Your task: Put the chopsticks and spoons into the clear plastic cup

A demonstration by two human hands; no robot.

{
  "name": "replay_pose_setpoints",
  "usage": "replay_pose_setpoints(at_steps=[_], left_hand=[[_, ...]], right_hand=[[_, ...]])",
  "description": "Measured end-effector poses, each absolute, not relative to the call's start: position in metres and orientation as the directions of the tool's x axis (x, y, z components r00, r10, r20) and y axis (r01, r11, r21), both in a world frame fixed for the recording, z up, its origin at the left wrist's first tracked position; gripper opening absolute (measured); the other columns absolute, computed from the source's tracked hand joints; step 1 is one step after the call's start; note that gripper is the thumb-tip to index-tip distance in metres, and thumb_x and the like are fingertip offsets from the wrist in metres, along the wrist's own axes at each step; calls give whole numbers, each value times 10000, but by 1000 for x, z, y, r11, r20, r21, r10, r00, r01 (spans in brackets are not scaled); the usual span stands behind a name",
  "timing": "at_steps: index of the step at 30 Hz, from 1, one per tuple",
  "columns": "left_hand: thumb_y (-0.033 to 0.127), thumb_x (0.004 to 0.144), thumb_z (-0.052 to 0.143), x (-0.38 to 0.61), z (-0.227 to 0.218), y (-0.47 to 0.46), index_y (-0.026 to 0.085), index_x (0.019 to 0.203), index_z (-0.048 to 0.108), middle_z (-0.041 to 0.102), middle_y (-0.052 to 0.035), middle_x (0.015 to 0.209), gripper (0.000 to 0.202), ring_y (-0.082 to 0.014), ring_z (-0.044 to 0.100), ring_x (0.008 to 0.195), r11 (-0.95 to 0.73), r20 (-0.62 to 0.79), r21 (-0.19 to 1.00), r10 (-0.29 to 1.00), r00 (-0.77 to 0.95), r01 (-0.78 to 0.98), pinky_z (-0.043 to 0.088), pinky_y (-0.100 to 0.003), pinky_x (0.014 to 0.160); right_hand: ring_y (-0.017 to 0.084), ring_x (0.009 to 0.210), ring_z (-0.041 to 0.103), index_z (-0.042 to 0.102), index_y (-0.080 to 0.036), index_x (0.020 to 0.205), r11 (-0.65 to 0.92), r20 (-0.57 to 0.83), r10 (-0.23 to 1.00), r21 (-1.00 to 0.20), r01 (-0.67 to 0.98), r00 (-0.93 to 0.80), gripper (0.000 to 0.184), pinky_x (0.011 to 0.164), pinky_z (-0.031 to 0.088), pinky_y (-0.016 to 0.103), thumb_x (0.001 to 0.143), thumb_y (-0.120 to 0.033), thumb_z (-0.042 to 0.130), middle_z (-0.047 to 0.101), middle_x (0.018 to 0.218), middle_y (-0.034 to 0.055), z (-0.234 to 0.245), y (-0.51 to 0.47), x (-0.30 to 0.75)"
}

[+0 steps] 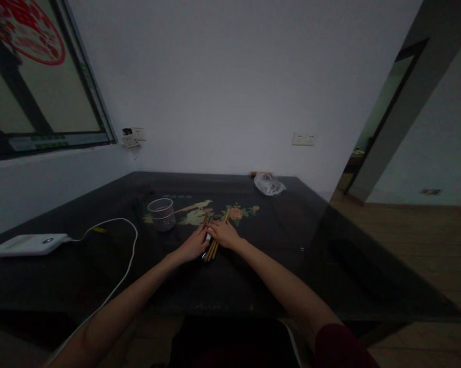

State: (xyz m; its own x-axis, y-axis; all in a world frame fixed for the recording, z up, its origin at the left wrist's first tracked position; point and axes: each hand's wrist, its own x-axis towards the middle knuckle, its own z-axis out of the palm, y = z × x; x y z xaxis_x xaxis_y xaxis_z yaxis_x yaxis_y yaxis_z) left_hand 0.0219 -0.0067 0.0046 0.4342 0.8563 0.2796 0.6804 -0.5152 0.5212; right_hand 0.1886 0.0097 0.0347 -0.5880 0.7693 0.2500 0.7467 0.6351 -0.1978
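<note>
Several thin yellow-brown sticks (212,250) lie in a loose bundle on the dark table, pointing away from me; whether they are pencils or chopsticks I cannot tell. Along the bundle's left side my left hand (196,243) is closed, its fingers against the sticks. My right hand (224,233) reaches over the bundle from the right, its fingers bent over the sticks. A small white piece shows between the two hands, too small to name. To the left of my hands stands an upright, see-through round cup (162,217) with a pale rim.
A white power bank (28,245) sits at the left, its white cable (133,249) curving toward my left arm. Crumpled clear plastic (268,184) lies at the table's back edge near the wall. A dark elongated object (363,268) rests at the right of the table (284,286).
</note>
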Motion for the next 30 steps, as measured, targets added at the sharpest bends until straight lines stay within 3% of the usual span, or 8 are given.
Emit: replay_pose_setpoints(at_steps=[8,17,24,30], left_hand=[[177,780,457,67,12,-13,157,1293,438,389,-115,1414,513,-230,294,1349,-571,220,534,806,550,623,198,-429,1145],[196,766,468,135,23,-21,135,1325,397,362,-129,1434,567,-252,251,1368,-570,149,534,791,594,625,178,-424,1147],[229,793,450,160,22,-40,137,1360,358,327,-130,1464,582,-246,224,1385,-561,189,521,811,554,644,207,-404,1136],[196,834,366,154,22,-44,169,1387,329,340,-99,1465,554,-225,289,1362,-547,217,520,827,518,656,221,-403,1131]], right_hand=[[204,1264,437,477,-241,1316,644,244,763,-210,736,-598,417,1048,307,404,966,-379,295,521,1340,79,35,2,239],[225,1276,431,465,-232,1331,596,233,802,-251,763,-550,439,1050,317,444,960,-397,298,494,1363,102,30,-7,305],[220,1279,429,474,-235,1324,626,250,780,-283,727,-574,432,1057,317,435,946,-396,342,504,1355,98,26,-13,335],[233,1281,428,470,-230,1328,602,225,798,-279,748,-559,439,1063,302,460,949,-402,329,500,1356,110,31,-20,334]])
